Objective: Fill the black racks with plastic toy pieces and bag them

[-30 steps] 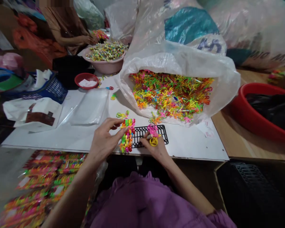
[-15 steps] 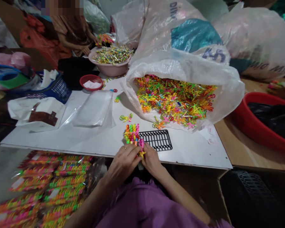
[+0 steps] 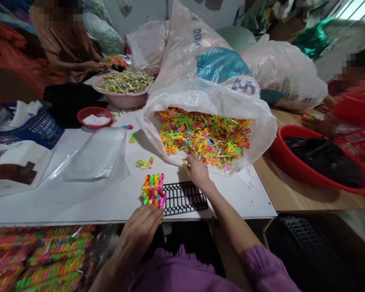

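Observation:
A black plastic grid tray [image 3: 185,197] lies near the front edge of the white table [image 3: 79,198], its left end filled with upright neon toy pieces [image 3: 153,190]. My left hand [image 3: 141,231] rests at the table edge just below those pieces, fingers curled, holding nothing I can make out. My right hand [image 3: 196,170] reaches forward to the mouth of a big clear plastic sack [image 3: 207,101] full of small neon plastic pieces [image 3: 203,136], fingers closed among the nearest ones.
Clear bags [image 3: 97,156] lie left on the table, with a small red bowl [image 3: 94,117] and a pink basin of pieces [image 3: 123,91] behind. A person sits at the far left. A red tub [image 3: 319,162] stands right. Packed neon bundles [image 3: 33,255] lie lower left.
My hands were together at the tray's left end. Now my right hand has gone forward to the sack's mouth, while my left has drawn back to the table edge.

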`<move>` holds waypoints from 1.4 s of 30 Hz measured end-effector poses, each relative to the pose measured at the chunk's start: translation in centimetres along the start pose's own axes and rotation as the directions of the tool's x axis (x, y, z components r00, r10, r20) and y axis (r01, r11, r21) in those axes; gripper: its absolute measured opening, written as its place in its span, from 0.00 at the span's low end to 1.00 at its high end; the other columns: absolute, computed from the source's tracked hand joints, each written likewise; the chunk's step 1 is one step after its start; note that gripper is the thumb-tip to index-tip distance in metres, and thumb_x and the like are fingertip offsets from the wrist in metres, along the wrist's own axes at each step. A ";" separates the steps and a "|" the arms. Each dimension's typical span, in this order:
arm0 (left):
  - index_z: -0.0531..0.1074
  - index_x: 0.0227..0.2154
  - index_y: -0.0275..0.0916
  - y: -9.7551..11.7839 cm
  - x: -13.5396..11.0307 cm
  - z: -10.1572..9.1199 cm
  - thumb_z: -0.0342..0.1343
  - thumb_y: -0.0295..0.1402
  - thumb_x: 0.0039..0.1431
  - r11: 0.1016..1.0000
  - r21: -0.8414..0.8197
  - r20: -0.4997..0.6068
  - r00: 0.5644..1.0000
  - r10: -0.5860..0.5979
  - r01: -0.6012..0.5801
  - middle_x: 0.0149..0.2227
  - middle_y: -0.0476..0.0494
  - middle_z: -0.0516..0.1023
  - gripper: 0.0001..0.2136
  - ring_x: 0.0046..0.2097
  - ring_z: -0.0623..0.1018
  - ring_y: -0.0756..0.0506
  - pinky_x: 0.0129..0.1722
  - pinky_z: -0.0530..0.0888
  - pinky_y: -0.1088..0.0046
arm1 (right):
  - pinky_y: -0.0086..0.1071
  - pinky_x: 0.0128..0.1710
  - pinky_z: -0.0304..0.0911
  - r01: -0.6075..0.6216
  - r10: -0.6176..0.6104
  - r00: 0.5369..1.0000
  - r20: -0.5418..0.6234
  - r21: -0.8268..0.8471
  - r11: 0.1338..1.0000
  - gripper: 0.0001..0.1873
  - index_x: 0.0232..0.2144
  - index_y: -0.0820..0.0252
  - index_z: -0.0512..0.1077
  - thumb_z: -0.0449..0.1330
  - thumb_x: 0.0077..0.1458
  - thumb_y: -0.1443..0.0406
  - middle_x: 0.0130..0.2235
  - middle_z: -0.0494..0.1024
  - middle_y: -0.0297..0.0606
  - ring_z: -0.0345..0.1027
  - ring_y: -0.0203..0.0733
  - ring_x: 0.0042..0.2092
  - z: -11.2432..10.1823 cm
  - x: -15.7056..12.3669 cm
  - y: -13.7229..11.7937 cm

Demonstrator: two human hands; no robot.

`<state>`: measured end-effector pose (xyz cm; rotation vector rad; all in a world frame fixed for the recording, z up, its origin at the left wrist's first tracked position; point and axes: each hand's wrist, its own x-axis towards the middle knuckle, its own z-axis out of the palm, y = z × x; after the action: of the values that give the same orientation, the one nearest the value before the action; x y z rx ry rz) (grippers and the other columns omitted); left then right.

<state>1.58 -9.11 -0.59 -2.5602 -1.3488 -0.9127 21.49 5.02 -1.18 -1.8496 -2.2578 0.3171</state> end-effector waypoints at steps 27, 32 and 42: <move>0.69 0.41 0.37 -2.1 5.4 -0.4 0.52 0.30 0.58 0.986 -0.031 0.007 0.986 -0.166 0.166 0.39 0.43 0.74 0.09 0.43 0.72 0.45 0.44 0.70 0.66 | 0.28 0.36 0.56 0.025 0.009 0.994 -0.105 0.318 0.948 0.08 0.34 0.59 0.70 0.56 0.54 0.62 0.34 0.74 0.36 0.66 0.37 0.36 0.3 -3.2 -0.1; 0.70 0.37 0.38 -3.4 6.4 1.8 0.48 0.29 0.60 0.986 -0.034 0.280 0.948 -0.149 0.165 0.34 0.46 0.74 0.07 0.39 0.73 0.46 0.41 0.70 0.68 | 0.26 0.29 0.56 -0.043 0.020 0.999 0.043 0.647 0.762 0.04 0.30 0.61 0.68 0.54 0.49 0.67 0.27 0.71 0.32 0.64 0.34 0.28 2.8 -5.0 -0.4; 0.70 0.38 0.38 -3.3 6.8 2.1 0.46 0.26 0.59 0.980 -0.133 0.268 0.958 -0.107 0.147 0.37 0.45 0.74 0.09 0.41 0.73 0.46 0.43 0.70 0.69 | 0.31 0.39 0.60 0.129 -0.154 0.988 0.003 0.535 0.835 0.08 0.35 0.61 0.65 0.50 0.51 0.71 0.35 0.71 0.38 0.65 0.39 0.37 5.5 -4.8 -3.1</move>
<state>2.90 -1.55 0.88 -2.8180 -1.5867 -0.7436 17.89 -0.53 -5.62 -1.3863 -2.0325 0.8707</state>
